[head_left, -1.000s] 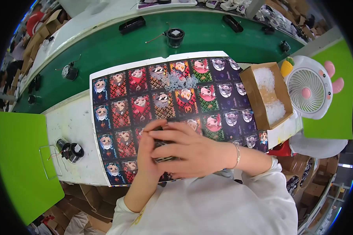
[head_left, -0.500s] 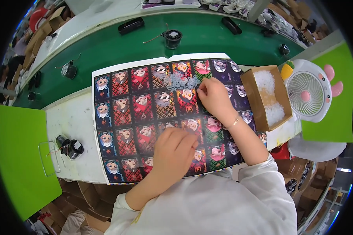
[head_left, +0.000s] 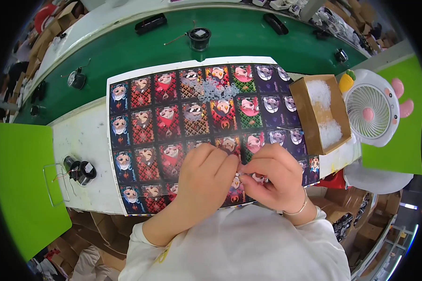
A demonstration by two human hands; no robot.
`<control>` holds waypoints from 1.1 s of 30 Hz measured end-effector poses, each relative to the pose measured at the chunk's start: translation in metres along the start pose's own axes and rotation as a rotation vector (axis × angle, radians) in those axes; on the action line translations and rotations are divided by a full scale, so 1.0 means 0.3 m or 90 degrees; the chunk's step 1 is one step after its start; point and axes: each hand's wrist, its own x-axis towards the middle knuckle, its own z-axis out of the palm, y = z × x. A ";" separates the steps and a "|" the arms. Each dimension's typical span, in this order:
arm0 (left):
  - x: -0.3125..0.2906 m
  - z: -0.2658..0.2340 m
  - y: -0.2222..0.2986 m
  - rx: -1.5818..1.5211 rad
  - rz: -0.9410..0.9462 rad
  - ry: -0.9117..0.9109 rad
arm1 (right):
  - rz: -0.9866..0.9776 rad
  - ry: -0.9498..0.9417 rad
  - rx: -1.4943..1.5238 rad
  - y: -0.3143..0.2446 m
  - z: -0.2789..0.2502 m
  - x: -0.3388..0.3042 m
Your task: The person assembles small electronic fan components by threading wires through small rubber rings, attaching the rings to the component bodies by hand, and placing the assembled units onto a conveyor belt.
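Both my hands meet low over the printed sheet point(head_left: 143, 129), which carries rows of cartoon pictures on a dark ground. My left hand point(head_left: 205, 175) has its fingers curled and pressed together, its back toward me. Against its fingertips, my right hand point(head_left: 274, 180) pinches with thumb and forefinger. Something small and pale shows between the fingertips, too small to name. Farther up the sheet lies a loose pile of small translucent bluish pieces point(head_left: 215, 90), apart from both hands.
An open cardboard box point(head_left: 321, 114) with two heaps of small clear-white pieces stands right of the sheet, beside a white fan point(head_left: 369, 110). Black round motors with wires point(head_left: 83, 172) sit at the left. Beyond the sheet runs a green belt point(head_left: 119, 49) carrying another motor point(head_left: 199, 40).
My right hand has come back from the pile of translucent pieces toward me and now meets my left hand. The left hand has shifted only slightly.
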 end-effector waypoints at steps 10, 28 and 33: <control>0.002 -0.001 0.012 0.076 -0.013 -0.024 | 0.052 -0.030 -0.030 -0.027 -0.013 0.012; -0.072 0.170 -0.076 -0.076 -0.191 -0.008 | 0.513 0.280 0.967 0.174 0.013 -0.080; -0.085 0.196 -0.090 -0.200 -0.278 0.017 | 0.646 0.229 0.827 0.203 0.093 -0.143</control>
